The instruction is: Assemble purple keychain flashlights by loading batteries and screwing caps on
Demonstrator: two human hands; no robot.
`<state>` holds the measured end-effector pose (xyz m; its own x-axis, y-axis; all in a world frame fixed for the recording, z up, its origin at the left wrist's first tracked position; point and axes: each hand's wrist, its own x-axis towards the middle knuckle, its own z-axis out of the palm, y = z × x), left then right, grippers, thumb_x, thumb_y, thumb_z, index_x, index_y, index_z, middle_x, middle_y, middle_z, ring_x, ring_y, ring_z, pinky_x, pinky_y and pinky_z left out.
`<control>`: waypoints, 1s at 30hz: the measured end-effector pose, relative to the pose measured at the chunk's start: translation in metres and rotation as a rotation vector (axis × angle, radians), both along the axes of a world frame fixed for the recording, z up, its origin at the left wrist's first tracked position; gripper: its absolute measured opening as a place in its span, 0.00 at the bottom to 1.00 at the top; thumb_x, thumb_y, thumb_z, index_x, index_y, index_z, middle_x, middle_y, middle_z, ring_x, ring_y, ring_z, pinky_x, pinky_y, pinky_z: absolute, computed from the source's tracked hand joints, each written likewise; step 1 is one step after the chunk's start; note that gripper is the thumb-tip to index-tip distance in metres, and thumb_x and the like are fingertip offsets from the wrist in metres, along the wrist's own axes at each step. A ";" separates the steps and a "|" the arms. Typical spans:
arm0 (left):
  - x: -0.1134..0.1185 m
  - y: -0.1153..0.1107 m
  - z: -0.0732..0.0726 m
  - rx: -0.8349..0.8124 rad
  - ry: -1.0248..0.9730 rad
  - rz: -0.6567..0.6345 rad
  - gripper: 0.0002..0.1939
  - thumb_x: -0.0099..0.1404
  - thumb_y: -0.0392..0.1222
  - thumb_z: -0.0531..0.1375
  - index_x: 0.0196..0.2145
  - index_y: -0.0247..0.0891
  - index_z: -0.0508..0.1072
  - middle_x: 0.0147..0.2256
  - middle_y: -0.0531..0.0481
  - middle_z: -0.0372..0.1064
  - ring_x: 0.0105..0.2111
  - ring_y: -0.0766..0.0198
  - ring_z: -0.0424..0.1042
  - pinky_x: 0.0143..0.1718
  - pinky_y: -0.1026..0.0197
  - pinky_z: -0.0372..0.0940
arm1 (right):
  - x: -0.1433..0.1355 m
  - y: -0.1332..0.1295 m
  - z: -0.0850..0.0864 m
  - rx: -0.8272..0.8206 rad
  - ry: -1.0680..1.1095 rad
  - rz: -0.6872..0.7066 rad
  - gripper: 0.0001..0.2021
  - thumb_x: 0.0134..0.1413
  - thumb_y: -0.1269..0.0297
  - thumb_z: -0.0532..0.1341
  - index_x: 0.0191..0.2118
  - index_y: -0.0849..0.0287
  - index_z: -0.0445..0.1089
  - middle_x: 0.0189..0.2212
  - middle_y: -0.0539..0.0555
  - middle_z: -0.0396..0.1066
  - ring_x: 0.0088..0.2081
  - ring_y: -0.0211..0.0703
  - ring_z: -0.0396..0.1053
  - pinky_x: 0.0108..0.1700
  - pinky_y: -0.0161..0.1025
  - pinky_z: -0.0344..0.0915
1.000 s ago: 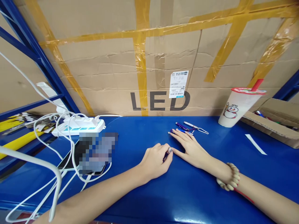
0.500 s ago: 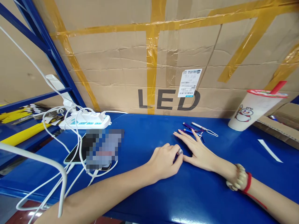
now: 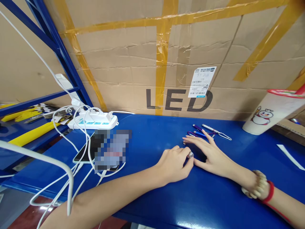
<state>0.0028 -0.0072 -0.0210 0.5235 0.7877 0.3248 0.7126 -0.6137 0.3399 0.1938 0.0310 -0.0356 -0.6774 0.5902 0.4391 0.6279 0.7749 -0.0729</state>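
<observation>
My left hand (image 3: 175, 165) rests on the blue tabletop, thumb and forefinger pinched around a short silvery cylinder (image 3: 190, 155) with bands across it. To its right, my right hand (image 3: 213, 156) reaches in with fingers stretched and apart, its thumb close to the cylinder. Below its fingertips is a tiny shiny piece (image 3: 184, 143), too small to name. Just behind the right hand lie a purple pen-like tube (image 3: 197, 127), a blue one (image 3: 199, 134) partly hidden by the fingers, and a silver one (image 3: 211, 128) with a wire clip.
A drink cup (image 3: 264, 116) with a red-rimmed lid stands tilted in view at right, near a white paper strip (image 3: 289, 156). At left are a power strip (image 3: 92, 122), white cables, and a phone (image 3: 91, 146) beside a blurred item. A large cardboard box (image 3: 133, 70) backs the table.
The view has shifted, moving everything slightly right in the picture. My right hand has arched, its fingers lifting and curving over the table. My left hand keeps its pinch on the cylinder.
</observation>
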 end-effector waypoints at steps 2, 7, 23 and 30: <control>0.000 0.001 -0.001 0.010 -0.009 -0.001 0.08 0.66 0.40 0.49 0.33 0.38 0.65 0.29 0.49 0.71 0.32 0.61 0.70 0.30 0.62 0.64 | -0.001 -0.003 0.002 0.015 0.041 0.026 0.20 0.57 0.61 0.55 0.56 0.54 0.59 0.49 0.57 0.69 0.52 0.50 0.66 0.61 0.61 0.43; -0.001 0.002 -0.003 0.050 -0.054 -0.014 0.09 0.66 0.39 0.48 0.31 0.38 0.66 0.27 0.51 0.70 0.29 0.63 0.69 0.27 0.63 0.61 | -0.001 -0.005 0.004 0.014 0.124 0.054 0.11 0.61 0.62 0.54 0.48 0.54 0.66 0.40 0.55 0.74 0.43 0.45 0.71 0.54 0.53 0.56; -0.001 0.004 -0.003 0.032 -0.115 -0.126 0.08 0.65 0.38 0.48 0.29 0.39 0.62 0.26 0.53 0.69 0.27 0.66 0.68 0.26 0.66 0.57 | -0.003 -0.015 0.003 0.054 0.113 -0.083 0.15 0.61 0.55 0.53 0.35 0.54 0.74 0.35 0.52 0.75 0.36 0.44 0.72 0.37 0.43 0.66; -0.001 0.004 -0.002 -0.050 -0.107 -0.122 0.08 0.64 0.40 0.48 0.27 0.40 0.59 0.20 0.56 0.63 0.19 0.68 0.63 0.22 0.66 0.51 | -0.001 -0.018 0.002 -0.030 0.099 -0.165 0.13 0.61 0.57 0.54 0.33 0.52 0.75 0.36 0.50 0.75 0.37 0.43 0.72 0.36 0.40 0.67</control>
